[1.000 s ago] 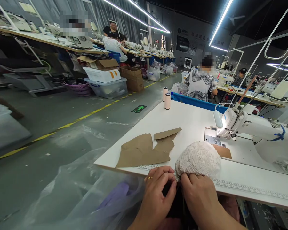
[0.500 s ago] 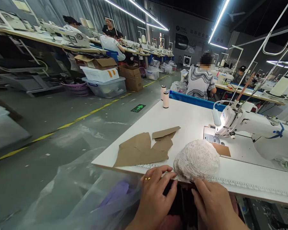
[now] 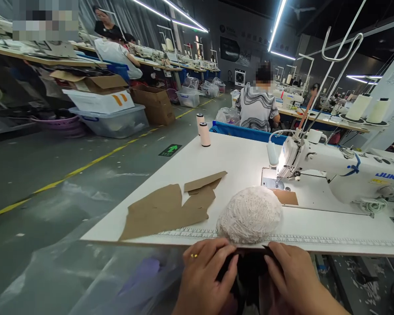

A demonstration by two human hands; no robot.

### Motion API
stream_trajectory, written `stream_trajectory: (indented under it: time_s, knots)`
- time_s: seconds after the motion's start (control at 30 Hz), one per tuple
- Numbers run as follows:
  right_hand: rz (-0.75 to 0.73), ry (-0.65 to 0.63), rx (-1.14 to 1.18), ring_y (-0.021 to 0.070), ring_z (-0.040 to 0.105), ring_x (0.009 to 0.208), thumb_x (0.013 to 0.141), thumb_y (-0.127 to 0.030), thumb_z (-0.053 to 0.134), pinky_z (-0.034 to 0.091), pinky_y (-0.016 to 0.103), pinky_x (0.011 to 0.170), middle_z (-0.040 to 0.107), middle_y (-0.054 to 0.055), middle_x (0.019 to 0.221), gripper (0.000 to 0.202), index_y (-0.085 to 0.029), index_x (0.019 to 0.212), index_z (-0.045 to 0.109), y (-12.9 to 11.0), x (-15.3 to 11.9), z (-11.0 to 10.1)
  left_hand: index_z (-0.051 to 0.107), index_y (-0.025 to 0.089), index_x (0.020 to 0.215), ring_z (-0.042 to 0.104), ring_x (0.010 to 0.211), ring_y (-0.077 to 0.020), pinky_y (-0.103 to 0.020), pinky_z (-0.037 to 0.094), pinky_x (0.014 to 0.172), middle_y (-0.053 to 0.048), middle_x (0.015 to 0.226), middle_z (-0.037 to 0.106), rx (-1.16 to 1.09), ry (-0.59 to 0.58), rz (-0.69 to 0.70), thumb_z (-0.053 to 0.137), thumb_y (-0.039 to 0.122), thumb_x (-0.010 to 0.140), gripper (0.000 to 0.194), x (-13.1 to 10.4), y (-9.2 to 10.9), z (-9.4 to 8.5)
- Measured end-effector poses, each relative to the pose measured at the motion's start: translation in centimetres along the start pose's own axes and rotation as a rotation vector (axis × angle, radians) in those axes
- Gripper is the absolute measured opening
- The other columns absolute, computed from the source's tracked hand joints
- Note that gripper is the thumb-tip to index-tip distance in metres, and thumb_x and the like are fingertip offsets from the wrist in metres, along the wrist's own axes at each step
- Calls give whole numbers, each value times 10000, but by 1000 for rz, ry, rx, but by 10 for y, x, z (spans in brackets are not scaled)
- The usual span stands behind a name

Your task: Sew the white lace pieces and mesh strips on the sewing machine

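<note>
My left hand (image 3: 210,273), wearing a gold ring, is curled at the table's front edge with black cloth (image 3: 252,267) between its thumb and fingers. To its right, my right hand (image 3: 290,273) pinches the same dark cloth, whose pointed corner shows at the fingertips. The cloth hangs below the tabletop, and its lower part is mostly hidden. Just beyond both hands rests a rounded white lacy bundle (image 3: 251,214) on the white table (image 3: 239,155). Brown paper pieces (image 3: 160,208) lie left of the bundle.
A white sewing machine (image 3: 341,164) with a lit needle area stands on the right. A printed ruler strip (image 3: 318,239) runs along the front edge. Two thread spools (image 3: 205,134) stand at the far corner. Clear plastic sheeting (image 3: 68,271) hangs at the left; a person (image 3: 258,107) sits ahead.
The view has turned right, so the table and sewing machine appear further left. My hands stay by the front edge, and a dark cloth corner now shows at my right fingertips.
</note>
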State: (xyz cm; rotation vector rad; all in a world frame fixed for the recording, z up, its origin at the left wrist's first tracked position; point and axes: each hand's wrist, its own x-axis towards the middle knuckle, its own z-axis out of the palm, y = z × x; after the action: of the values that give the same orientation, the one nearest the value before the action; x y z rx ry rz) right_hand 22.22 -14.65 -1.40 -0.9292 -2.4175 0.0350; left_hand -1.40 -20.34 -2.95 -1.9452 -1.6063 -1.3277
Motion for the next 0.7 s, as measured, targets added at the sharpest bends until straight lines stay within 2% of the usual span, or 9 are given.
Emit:
stream_trajectory:
  time_s: [0.13,0.3,0.43,0.53,0.7]
  knots:
    - [29,-10,3,192,738,685,1051,-205,489,436,284,625,782,-6,863,120,-244,1092,595,4,-7,-1,713,265,1011,657,938,-270,-428,424,913,-61,1019,726,98,-1,-15,636,292,1017,82,-2,8,17]
    - [46,17,51,188,732,709,1056,-225,486,442,269,646,789,12,905,119,-242,1083,601,8,-11,-2,657,272,865,669,917,-248,-413,426,906,-35,939,714,52,-22,-7,607,269,1034,176,-5,15,21]
    - [35,28,91,186,725,722,1059,-222,478,433,267,658,786,14,921,123,-246,1076,598,10,-11,-3,689,266,1009,651,948,-292,-440,419,880,-75,1007,727,196,20,-52,586,333,1048,129,-5,11,20]
    - [27,29,83,193,702,696,1063,-231,474,403,282,641,771,12,905,125,-251,1073,596,8,-10,-2,689,254,1043,618,947,-304,-442,403,854,-93,1032,710,227,7,-31,576,281,1055,117,-6,9,17]
    - [-29,20,83,196,665,673,1050,-207,496,360,292,629,729,-3,836,99,-253,1017,577,2,-2,1,674,254,1060,597,953,-268,-423,391,881,-73,1022,680,162,-38,17,548,136,1053,173,-10,14,13]
